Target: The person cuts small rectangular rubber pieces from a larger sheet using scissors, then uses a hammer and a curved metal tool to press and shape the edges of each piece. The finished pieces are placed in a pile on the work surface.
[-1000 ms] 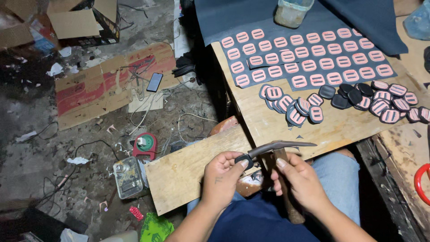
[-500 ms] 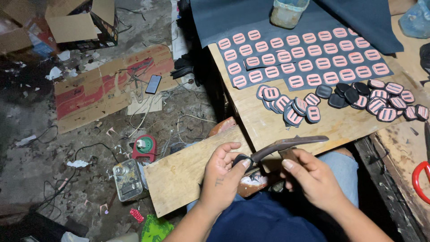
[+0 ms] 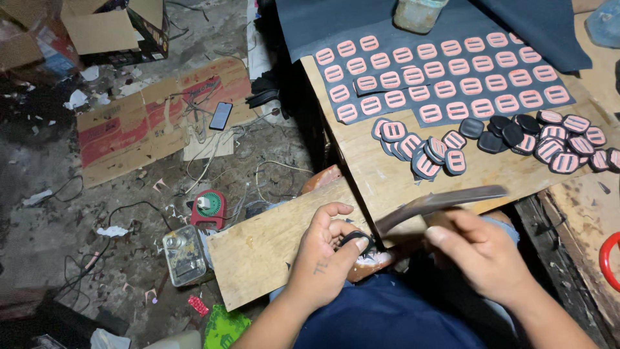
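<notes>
Dark rubber, a small black piece (image 3: 354,238), sits pinched in the fingers of the left hand (image 3: 326,255), held over the near edge of a plank (image 3: 271,249) that lies across the person's lap. The right hand (image 3: 481,249) is closed around the handle of a long knife (image 3: 439,201); its blade slants up to the right, and its near end lies just beside the piece. The blade is blurred, so whether it touches the piece cannot be told.

Beyond the hands a wooden table (image 3: 400,178) carries a loose heap of oval pads (image 3: 426,152), black with pink faces, and a second heap (image 3: 562,139) to the right. Farther back, pink pads stand in rows on a dark sheet (image 3: 323,26). On the littered floor to the left lie flattened cardboard (image 3: 139,123), a phone (image 3: 221,115) and a red tool (image 3: 208,208).
</notes>
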Available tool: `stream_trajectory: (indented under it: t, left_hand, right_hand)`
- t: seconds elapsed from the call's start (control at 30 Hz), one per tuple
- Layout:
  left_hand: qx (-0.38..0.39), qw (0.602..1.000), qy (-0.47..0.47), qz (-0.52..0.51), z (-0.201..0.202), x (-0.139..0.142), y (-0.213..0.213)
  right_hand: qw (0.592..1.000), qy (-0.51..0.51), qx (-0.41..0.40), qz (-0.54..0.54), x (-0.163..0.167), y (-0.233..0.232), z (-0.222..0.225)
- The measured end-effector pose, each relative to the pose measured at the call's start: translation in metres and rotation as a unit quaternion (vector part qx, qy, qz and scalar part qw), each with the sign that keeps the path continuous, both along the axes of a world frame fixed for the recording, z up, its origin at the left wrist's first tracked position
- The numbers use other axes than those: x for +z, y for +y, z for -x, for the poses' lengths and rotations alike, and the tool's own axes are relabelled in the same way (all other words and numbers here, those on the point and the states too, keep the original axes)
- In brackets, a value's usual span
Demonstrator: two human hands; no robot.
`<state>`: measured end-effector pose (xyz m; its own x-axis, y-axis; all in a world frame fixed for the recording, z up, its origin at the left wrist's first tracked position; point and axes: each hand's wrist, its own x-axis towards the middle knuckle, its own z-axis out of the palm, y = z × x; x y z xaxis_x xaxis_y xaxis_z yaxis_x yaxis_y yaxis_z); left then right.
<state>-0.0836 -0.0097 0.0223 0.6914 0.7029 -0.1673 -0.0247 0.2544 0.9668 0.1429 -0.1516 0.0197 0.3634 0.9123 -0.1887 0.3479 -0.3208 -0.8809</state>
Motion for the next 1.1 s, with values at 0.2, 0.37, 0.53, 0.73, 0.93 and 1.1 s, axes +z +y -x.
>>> stream_trajectory:
  t: [0.2,0.37,0.53,0.73,0.93,1.1]
  left_hand:
    - [-0.013,1.0,-0.011,0.014,0.004,0.003,0.002]
    - [-0.021,0.999,-0.005,0.027,0.004,0.007,-0.001]
    - [-0.021,0.998,-0.008,0.05,0.005,0.007,-0.001]
    - [-0.021,0.994,-0.047,0.094,0.004,-0.001,0.002]
    - [-0.023,0.99,-0.061,0.128,0.004,0.001,0.002]
    - [-0.033,0.999,0.019,0.027,0.009,0.008,-0.004]
  right_hand:
    - [0.996,0.082,-0.029,0.017,0.002,-0.001,0.004]
    - [0.997,0.083,0.0,-0.005,-0.002,-0.001,0.003]
    - [0.987,0.159,-0.004,-0.006,-0.011,-0.002,0.004]
    - [0.978,0.207,-0.014,-0.022,-0.023,-0.003,0.005]
    - [0.995,0.098,0.017,-0.03,-0.019,-0.003,0.004]
    - [0.997,0.048,0.02,0.06,0.002,0.001,0.005]
